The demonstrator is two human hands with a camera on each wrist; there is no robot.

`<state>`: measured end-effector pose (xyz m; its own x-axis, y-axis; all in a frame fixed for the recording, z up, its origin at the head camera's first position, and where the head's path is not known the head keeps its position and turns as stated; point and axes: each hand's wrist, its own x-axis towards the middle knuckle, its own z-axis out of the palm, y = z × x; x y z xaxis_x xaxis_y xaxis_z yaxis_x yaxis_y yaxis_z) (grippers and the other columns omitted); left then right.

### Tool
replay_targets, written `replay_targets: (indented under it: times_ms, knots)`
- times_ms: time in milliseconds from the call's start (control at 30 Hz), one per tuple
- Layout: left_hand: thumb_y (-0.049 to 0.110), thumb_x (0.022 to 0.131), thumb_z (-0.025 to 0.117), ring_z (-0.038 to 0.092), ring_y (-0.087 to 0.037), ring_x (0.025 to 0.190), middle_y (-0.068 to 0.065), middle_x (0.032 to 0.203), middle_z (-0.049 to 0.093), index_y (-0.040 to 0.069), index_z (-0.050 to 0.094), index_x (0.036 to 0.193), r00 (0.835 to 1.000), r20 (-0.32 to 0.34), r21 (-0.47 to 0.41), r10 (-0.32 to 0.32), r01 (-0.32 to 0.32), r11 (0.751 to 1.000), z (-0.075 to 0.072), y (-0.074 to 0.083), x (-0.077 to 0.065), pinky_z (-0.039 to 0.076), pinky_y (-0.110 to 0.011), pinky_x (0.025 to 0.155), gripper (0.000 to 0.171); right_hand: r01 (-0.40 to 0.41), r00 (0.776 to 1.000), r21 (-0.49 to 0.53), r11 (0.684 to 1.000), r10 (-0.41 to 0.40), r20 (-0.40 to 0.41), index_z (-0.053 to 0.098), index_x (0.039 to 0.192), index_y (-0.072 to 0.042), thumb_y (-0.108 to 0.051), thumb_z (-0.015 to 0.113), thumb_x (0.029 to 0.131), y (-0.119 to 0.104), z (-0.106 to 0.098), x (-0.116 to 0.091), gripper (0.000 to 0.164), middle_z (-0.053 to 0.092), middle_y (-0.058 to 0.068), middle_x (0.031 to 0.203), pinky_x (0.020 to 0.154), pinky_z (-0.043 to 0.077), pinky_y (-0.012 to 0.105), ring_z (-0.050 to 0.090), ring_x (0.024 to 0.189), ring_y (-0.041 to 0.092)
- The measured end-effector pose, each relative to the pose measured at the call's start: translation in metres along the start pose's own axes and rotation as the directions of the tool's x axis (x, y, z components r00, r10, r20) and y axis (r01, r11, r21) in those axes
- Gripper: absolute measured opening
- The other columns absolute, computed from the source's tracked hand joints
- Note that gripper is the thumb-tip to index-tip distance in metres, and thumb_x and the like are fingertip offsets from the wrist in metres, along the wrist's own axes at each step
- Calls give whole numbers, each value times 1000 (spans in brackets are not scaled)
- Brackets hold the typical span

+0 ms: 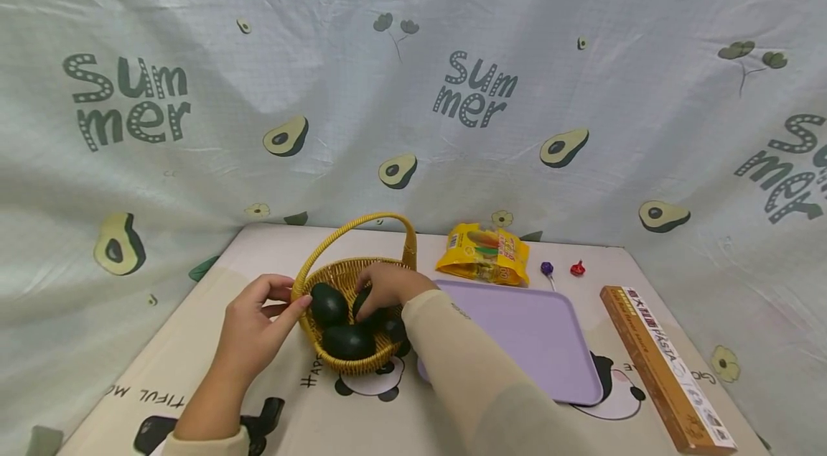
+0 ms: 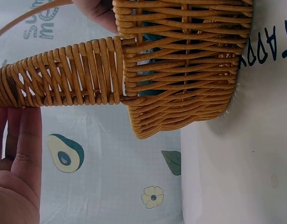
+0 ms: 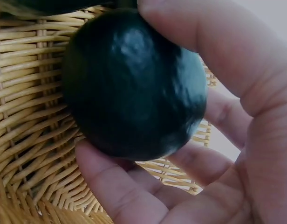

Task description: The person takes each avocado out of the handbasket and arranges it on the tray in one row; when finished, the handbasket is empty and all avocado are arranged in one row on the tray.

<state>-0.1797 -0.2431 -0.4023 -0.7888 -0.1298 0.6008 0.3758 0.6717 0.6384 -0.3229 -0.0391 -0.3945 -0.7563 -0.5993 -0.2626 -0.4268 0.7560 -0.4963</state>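
Note:
A yellow wicker basket (image 1: 352,366) with a tall arched handle (image 2: 64,74) stands on the table. Several dark green, glossy avocados (image 1: 349,342) lie inside it. My left hand (image 1: 255,330) pinches the handle near its left base, thumb on the near side and fingers behind. Reaching into the basket, my right hand (image 1: 390,287) grips one avocado (image 3: 129,88) between thumb and fingers. In the right wrist view that avocado is close to the woven wall, with part of another one at the top left edge.
Right of the basket lies a lilac tray (image 1: 523,334), partly under my right forearm. Behind it sits a yellow snack bag (image 1: 487,255). A purple lollipop (image 1: 547,268) and a small red wrapped item (image 1: 578,268) lie nearby. A long pasta box (image 1: 665,370) is at the right edge.

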Motion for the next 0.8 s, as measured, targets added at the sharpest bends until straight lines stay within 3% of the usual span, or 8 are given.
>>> replay_targets:
  times_ms: [300, 567, 800]
  knots:
    - [9, 87, 83, 63, 3, 87, -3, 95, 69, 5, 65, 108, 1000, -3, -15, 12, -12, 1000, 0, -1, 1, 54, -6, 76, 28, 51, 999, 109, 993, -49, -23, 69, 128, -23, -24, 88, 79, 4, -1, 0, 52, 66, -3, 128, 92, 56, 33, 61, 103, 13]
    - [10, 87, 83, 63, 3, 87, -3, 95, 69, 6, 65, 108, 1000, 2, -22, 11, -11, 1000, 0, -2, 1, 54, -6, 76, 27, 88, 995, 148, 985, -80, -58, 67, 131, -28, -24, 86, 81, 4, -5, 2, 54, 61, -3, 135, 98, 53, 35, 58, 110, 14]
    - [11, 88, 82, 63, 3, 88, -3, 97, 69, 6, 66, 108, 1000, 6, -16, 6, -6, 1000, 0, -2, 1, 54, -6, 76, 26, 120, 992, 262, 958, -106, -68, 62, 139, -28, -21, 85, 82, 1, -8, 0, 62, 58, 2, 140, 102, 54, 39, 58, 116, 18]
